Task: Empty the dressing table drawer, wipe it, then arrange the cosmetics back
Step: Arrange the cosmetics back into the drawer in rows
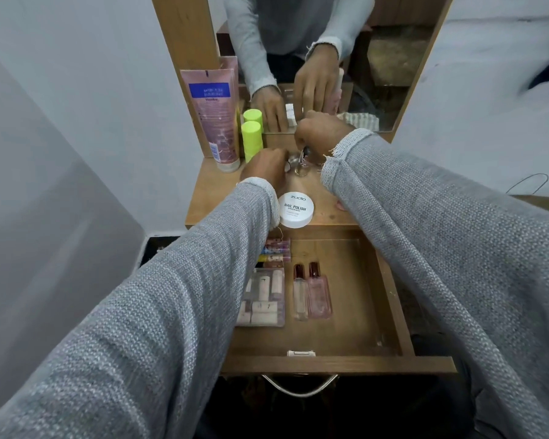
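The drawer (330, 364) stands pulled out at the near edge of the surface (210, 198), its metal handle (298, 388) hanging below the front panel. Inside, along the left wall, lies a clear pack of small tubes (262, 299), and beyond it, in the far left corner, a cluster of colourful little tubes (276, 251). Just beside the pack, near the drawer's middle, lie two slim bottles with dark red caps (313, 293), side by side and touching.

On the surface, at its near edge, sits a round white nail polish wipes tub (296, 209). Further in, both hands meet over small glass bottles (298, 163) at the middle of the surface. The left hand (263, 167) has its fingers curled down beside them; whether it grips one cannot be told. The right hand (322, 131) curls over them from above, its fingertips hidden.

At the far left corner stand a pink lotion tube (216, 118) and a lime-green capped container (251, 141), against the mirror (390, 58).
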